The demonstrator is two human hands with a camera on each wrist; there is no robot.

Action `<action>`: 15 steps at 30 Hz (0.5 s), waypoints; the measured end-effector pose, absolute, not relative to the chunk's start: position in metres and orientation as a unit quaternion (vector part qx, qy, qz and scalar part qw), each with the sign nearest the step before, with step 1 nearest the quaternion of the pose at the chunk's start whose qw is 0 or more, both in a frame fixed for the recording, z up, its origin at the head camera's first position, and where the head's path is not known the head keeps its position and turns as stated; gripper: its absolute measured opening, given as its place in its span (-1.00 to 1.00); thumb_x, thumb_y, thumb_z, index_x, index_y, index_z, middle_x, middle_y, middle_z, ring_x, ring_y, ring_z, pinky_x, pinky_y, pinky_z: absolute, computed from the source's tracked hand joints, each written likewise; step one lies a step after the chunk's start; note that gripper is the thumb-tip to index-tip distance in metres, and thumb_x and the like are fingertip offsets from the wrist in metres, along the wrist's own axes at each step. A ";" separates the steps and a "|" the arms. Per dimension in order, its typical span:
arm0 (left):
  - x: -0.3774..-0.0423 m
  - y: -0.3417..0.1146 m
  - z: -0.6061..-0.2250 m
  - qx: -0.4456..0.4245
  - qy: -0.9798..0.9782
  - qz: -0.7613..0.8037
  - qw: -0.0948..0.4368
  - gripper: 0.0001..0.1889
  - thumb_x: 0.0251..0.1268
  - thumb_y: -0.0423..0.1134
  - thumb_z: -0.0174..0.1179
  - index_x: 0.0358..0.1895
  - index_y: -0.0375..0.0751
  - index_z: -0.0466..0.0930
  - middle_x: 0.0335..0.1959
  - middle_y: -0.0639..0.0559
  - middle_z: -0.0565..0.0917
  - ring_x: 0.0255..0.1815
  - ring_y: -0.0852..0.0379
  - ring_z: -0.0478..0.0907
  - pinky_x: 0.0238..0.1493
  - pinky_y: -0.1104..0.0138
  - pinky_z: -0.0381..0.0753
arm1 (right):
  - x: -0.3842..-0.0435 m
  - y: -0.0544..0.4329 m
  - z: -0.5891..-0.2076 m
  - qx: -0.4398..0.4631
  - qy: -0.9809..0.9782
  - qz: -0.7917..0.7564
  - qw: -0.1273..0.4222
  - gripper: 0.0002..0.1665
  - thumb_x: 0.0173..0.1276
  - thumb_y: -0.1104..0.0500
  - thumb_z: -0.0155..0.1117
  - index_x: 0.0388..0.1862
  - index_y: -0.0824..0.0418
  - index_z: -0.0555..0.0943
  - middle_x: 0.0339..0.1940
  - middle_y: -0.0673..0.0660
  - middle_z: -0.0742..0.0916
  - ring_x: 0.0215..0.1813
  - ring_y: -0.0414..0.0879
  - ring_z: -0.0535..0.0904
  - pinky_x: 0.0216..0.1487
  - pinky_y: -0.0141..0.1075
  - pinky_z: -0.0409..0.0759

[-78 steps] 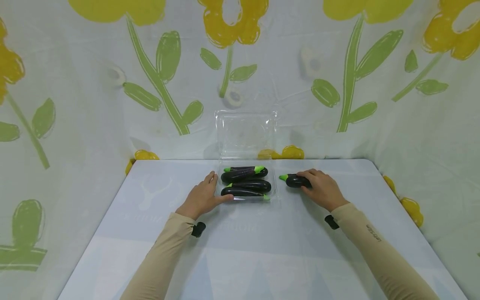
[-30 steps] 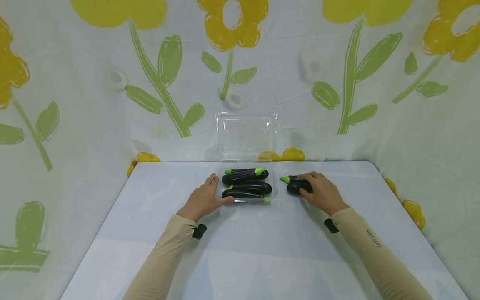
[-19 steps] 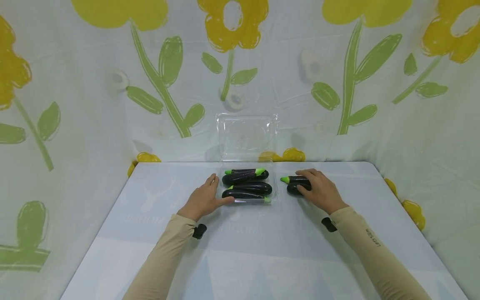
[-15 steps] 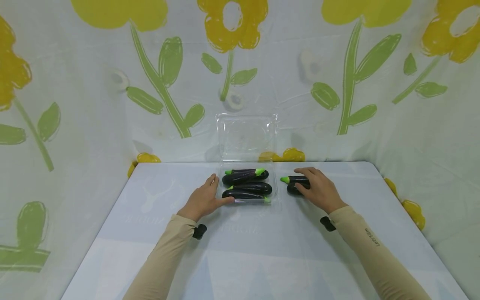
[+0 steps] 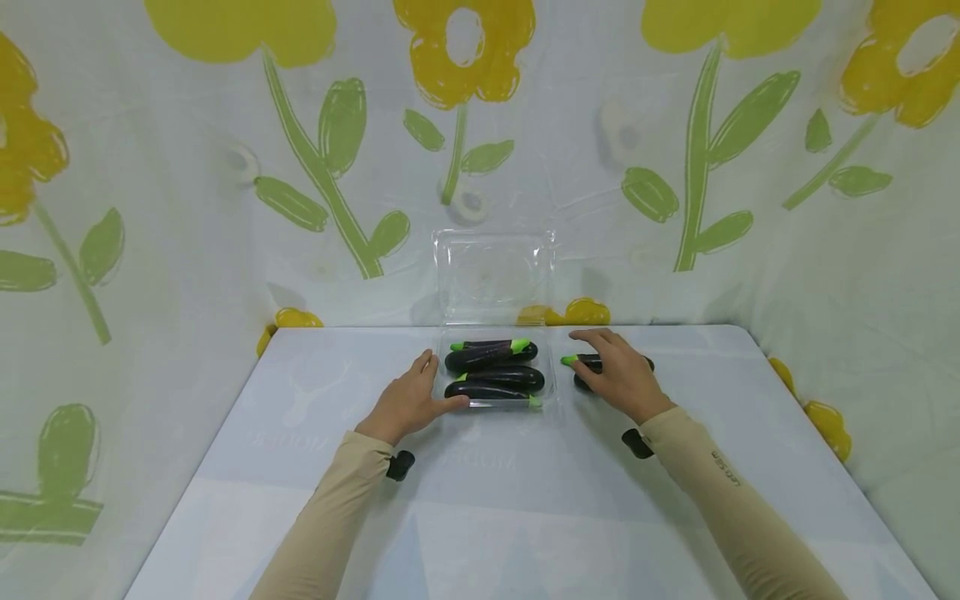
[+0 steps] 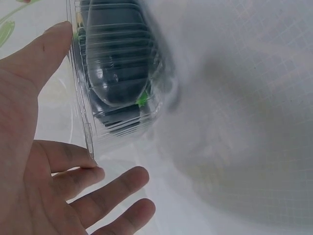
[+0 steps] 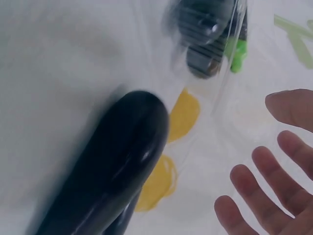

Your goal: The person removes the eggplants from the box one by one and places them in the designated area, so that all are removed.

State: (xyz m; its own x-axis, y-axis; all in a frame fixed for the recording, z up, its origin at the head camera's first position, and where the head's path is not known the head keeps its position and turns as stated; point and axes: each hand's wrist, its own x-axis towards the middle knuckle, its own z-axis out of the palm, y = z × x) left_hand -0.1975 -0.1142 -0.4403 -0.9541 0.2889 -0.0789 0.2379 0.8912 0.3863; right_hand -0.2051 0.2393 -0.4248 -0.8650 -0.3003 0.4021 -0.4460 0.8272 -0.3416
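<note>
In the head view, a clear plastic clamshell box (image 5: 497,403) lies at the table's back with its lid (image 5: 493,275) raised. Inside it are several dark eggplants (image 5: 504,377) with green stems. My left hand (image 5: 408,403) rests at the box's front left corner, thumb on the front rim and fingers along the left side. Two more eggplants lie side by side to the right, the rear one (image 5: 591,360) with its stem toward the box. Over them is my right hand (image 5: 619,377), fingers spread. The right wrist view shows its fingertips apart from the nearer eggplant (image 7: 112,161).
The white table (image 5: 480,517) ends just behind the box, where a flower-printed cloth (image 5: 585,167) hangs as a backdrop. Cloth also closes in both sides.
My right hand has loosened from the eggplants and shifted left over them toward the stems; the rear one's far end now shows behind the hand. The left hand stays at the box.
</note>
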 end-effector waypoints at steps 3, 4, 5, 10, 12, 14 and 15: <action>-0.197 -0.115 -0.442 0.136 0.970 0.190 0.068 0.16 0.26 0.44 0.17 0.58 -0.45 0.00 0.62 -0.31 0.03 0.48 -0.30 0.27 0.40 -0.09 0.36 | -0.205 0.231 -0.424 0.205 -0.938 0.222 0.166 -0.41 0.36 0.09 0.46 0.34 0.11 0.55 0.25 0.19 0.62 0.26 0.12 0.57 0.07 0.05 0.65; -0.197 -0.115 -0.442 0.135 0.970 0.191 0.068 0.16 0.25 0.44 0.17 0.58 -0.44 0.00 0.62 -0.30 0.03 0.49 -0.30 0.26 0.40 -0.09 0.35 | -0.205 0.228 -0.423 0.206 -0.938 0.224 0.165 -0.41 0.36 0.09 0.46 0.34 0.10 0.54 0.25 0.18 0.62 0.25 0.11 0.57 0.06 0.04 0.66; -0.197 -0.116 -0.443 0.134 0.970 0.192 0.067 0.16 0.25 0.44 0.18 0.59 -0.44 0.00 0.62 -0.30 0.03 0.50 -0.29 0.25 0.41 -0.09 0.34 | -0.205 0.225 -0.423 0.207 -0.938 0.227 0.163 -0.40 0.36 0.08 0.45 0.35 0.10 0.54 0.26 0.17 0.61 0.25 0.10 0.57 0.06 0.04 0.66; -0.196 -0.117 -0.445 0.135 0.969 0.195 0.063 0.16 0.26 0.46 0.15 0.60 -0.41 -0.01 0.64 -0.26 0.01 0.51 -0.28 0.23 0.42 -0.08 0.32 | -0.207 0.212 -0.421 0.208 -0.938 0.235 0.149 -0.38 0.38 0.06 0.43 0.39 0.07 0.50 0.30 0.14 0.59 0.29 0.07 0.54 0.14 0.03 0.63; -0.195 -0.118 -0.445 0.137 0.969 0.196 0.059 0.16 0.26 0.47 0.13 0.60 -0.40 -0.01 0.64 -0.26 0.01 0.50 -0.28 0.25 0.42 -0.08 0.33 | -0.208 0.207 -0.421 0.210 -0.937 0.236 0.147 -0.37 0.39 0.06 0.43 0.40 0.06 0.49 0.31 0.13 0.58 0.30 0.06 0.53 0.18 0.02 0.62; -0.194 -0.118 -0.445 0.140 0.968 0.200 0.058 0.15 0.27 0.47 0.12 0.60 -0.40 -0.01 0.64 -0.25 0.01 0.49 -0.29 0.26 0.42 -0.09 0.33 | -0.208 0.202 -0.421 0.215 -0.935 0.240 0.146 -0.36 0.38 0.07 0.44 0.40 0.06 0.49 0.32 0.13 0.58 0.30 0.05 0.52 0.20 0.02 0.60; -0.194 -0.118 -0.445 0.140 0.968 0.202 0.057 0.15 0.27 0.46 0.13 0.60 -0.40 -0.01 0.64 -0.25 0.01 0.50 -0.29 0.26 0.42 -0.09 0.32 | -0.208 0.199 -0.421 0.217 -0.934 0.243 0.145 -0.36 0.38 0.07 0.44 0.40 0.06 0.49 0.32 0.12 0.57 0.31 0.05 0.52 0.21 0.01 0.60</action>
